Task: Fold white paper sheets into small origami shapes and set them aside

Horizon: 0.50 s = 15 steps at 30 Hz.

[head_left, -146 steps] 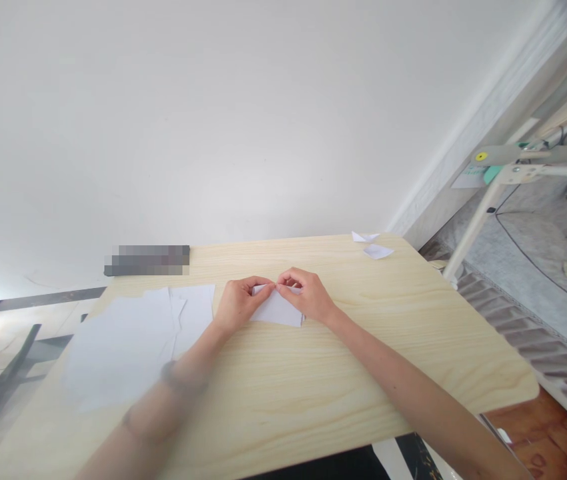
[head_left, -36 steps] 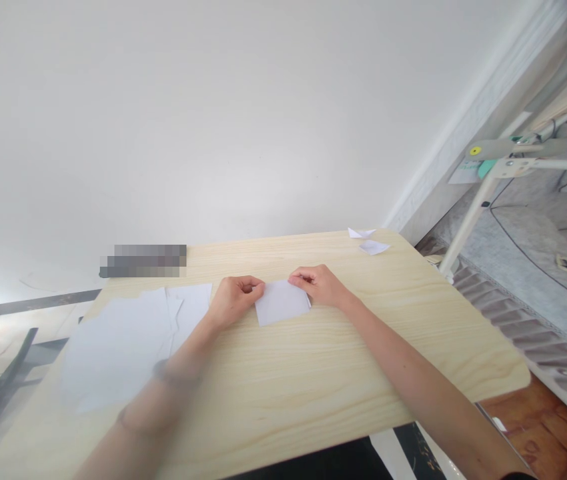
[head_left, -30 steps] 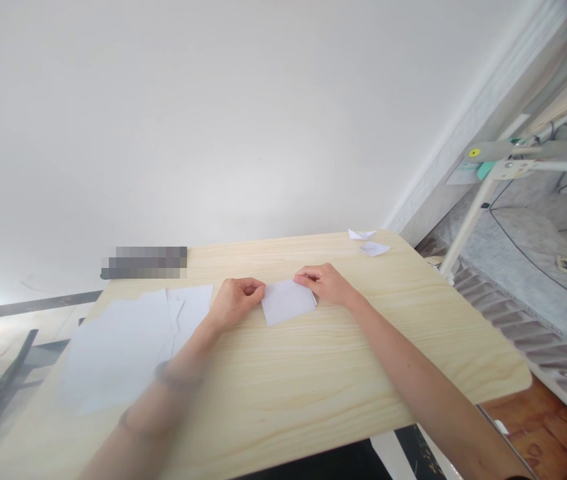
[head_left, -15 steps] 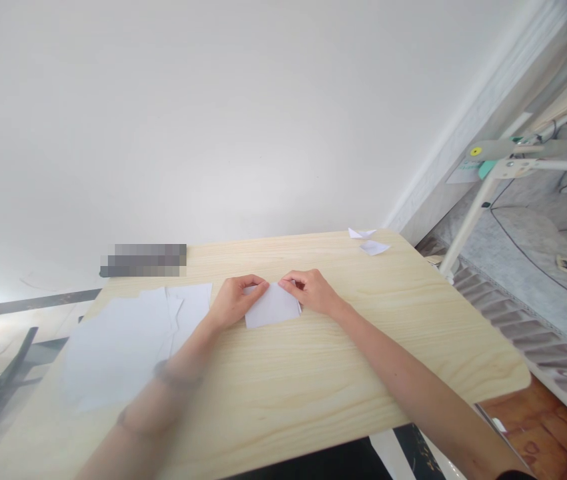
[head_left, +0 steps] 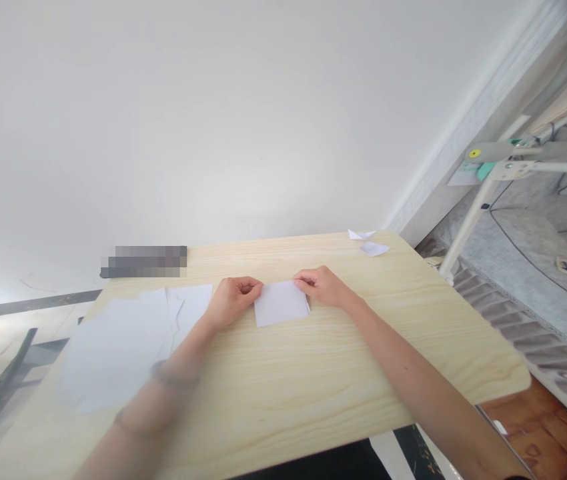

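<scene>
A small folded white paper (head_left: 281,311) lies flat on the light wooden table (head_left: 313,387). My left hand (head_left: 233,300) pinches its upper left corner with curled fingers. At the upper right corner, my right hand (head_left: 324,287) pinches the paper's edge in the same way. Both hands rest on the tabletop with the paper between them.
Several loose white sheets (head_left: 128,340) lie to the left of my left hand. Two small folded paper pieces (head_left: 369,243) sit at the far right corner. A blurred dark bar (head_left: 144,261) lies at the far edge. A white metal frame (head_left: 483,200) stands to the right.
Over the last second my hands came together over the paper, then moved apart again to its upper corners. The paper shifted slightly and lies flat once more.
</scene>
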### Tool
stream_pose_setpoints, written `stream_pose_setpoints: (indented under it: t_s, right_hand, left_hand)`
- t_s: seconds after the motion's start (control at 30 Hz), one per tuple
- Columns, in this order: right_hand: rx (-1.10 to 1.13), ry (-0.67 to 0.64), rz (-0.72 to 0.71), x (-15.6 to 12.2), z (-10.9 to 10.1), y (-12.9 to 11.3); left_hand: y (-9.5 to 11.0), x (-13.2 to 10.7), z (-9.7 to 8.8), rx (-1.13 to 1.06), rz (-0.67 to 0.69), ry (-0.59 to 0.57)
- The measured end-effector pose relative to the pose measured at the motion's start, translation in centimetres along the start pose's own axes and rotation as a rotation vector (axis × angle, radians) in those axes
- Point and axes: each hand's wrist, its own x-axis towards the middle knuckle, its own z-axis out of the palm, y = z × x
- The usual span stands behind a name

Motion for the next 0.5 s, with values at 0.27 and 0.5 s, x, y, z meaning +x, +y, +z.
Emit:
stream_pose_setpoints:
  t_s: [0.27,0.5]
  right_hand:
    - [0.004,0.039,-0.014,-0.1,0.2,-0.2]
    - [-0.033,0.096,-0.079,0.1,2.1,-1.5]
  left_hand:
    - [-0.1,0.1,0.0,-0.076,0.037,-0.005]
    - [0.5,-0.1,0.3,0.006,0.084,-0.001]
